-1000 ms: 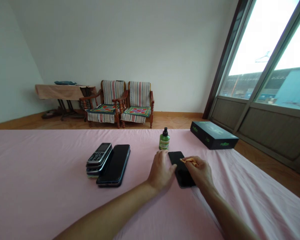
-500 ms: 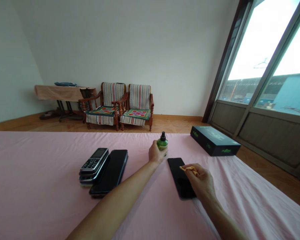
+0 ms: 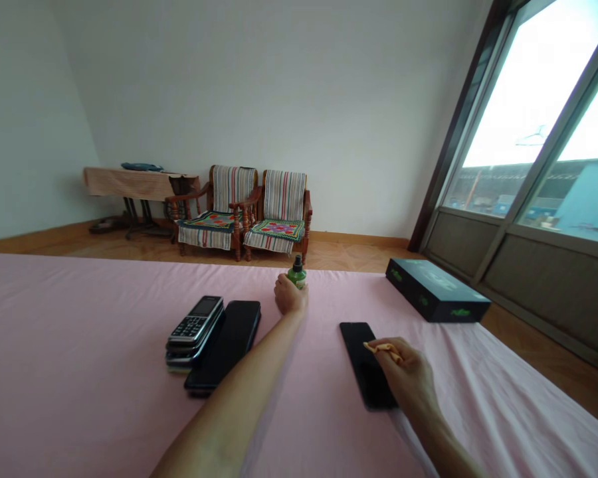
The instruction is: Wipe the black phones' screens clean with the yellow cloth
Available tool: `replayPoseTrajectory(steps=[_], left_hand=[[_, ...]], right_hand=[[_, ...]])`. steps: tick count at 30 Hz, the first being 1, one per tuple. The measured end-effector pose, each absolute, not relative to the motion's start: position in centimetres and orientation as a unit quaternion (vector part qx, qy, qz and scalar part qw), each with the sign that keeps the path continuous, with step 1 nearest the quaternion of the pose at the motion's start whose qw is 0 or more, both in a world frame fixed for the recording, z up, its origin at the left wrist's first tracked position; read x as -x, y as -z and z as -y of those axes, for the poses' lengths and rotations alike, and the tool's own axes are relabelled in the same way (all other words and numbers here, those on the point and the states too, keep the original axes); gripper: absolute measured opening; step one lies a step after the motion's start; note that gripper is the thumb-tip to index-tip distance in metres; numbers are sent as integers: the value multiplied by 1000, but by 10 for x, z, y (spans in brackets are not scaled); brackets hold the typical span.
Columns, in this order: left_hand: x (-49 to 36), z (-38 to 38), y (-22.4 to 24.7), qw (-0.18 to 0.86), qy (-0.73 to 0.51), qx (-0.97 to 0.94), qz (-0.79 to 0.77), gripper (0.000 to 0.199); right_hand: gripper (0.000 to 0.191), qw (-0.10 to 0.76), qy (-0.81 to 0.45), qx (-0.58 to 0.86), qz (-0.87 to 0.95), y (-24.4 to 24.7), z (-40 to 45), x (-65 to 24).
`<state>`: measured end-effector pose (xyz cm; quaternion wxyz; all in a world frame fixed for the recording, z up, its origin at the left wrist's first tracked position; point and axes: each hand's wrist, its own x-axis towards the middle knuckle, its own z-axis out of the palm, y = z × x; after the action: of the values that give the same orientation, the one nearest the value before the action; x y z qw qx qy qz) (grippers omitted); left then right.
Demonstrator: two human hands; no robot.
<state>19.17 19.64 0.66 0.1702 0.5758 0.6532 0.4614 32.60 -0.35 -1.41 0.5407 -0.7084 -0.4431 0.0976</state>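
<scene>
My left hand (image 3: 290, 296) is wrapped round a green spray bottle (image 3: 296, 273) with a black top, upright near the far edge of the pink cloth. My right hand (image 3: 407, 372) pinches a folded orange-yellow cloth (image 3: 386, 349) over a black smartphone (image 3: 361, 362) that lies flat on the pink cloth. The hand hides part of the phone's right side; whether the cloth presses on the screen I cannot tell. Left of my left forearm, a stack of keypad phones (image 3: 195, 325) sits beside a stack of dark smartphones (image 3: 229, 342).
A black box (image 3: 436, 289) with green lettering lies at the right on the pink cloth (image 3: 80, 358). Beyond the far edge stand two wooden chairs (image 3: 276, 229) with striped covers and a covered table (image 3: 129, 182). A window (image 3: 518, 133) is on the right.
My left hand has moved left and farther away with the spray bottle. My right hand stays over the phone with the cloth. The whole view has shifted slightly.
</scene>
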Motion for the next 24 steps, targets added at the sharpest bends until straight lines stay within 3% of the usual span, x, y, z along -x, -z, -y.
replayPoseTrajectory(steps=[4, 7, 12, 18, 24], left_hand=[[-202, -158, -7, 163, -461, -609, -624, 39], [-204, -108, 1, 188, -426, -696, -547, 68], [-186, -39, 17, 226, -309, -851, -360, 98], [-182, -34, 13, 203, -254, -893, -312, 81], [-169, -31, 5, 195, -224, -904, -309, 99]], right_hand=[[24, 518, -94, 734, 429, 16, 5, -330], [26, 507, -102, 744, 424, 16, 5, -333], [25, 501, -117, 742, 429, 14, 3, -337], [30, 493, -139, 745, 428, 20, 3, -336], [31, 487, -143, 750, 425, 22, 3, -337]])
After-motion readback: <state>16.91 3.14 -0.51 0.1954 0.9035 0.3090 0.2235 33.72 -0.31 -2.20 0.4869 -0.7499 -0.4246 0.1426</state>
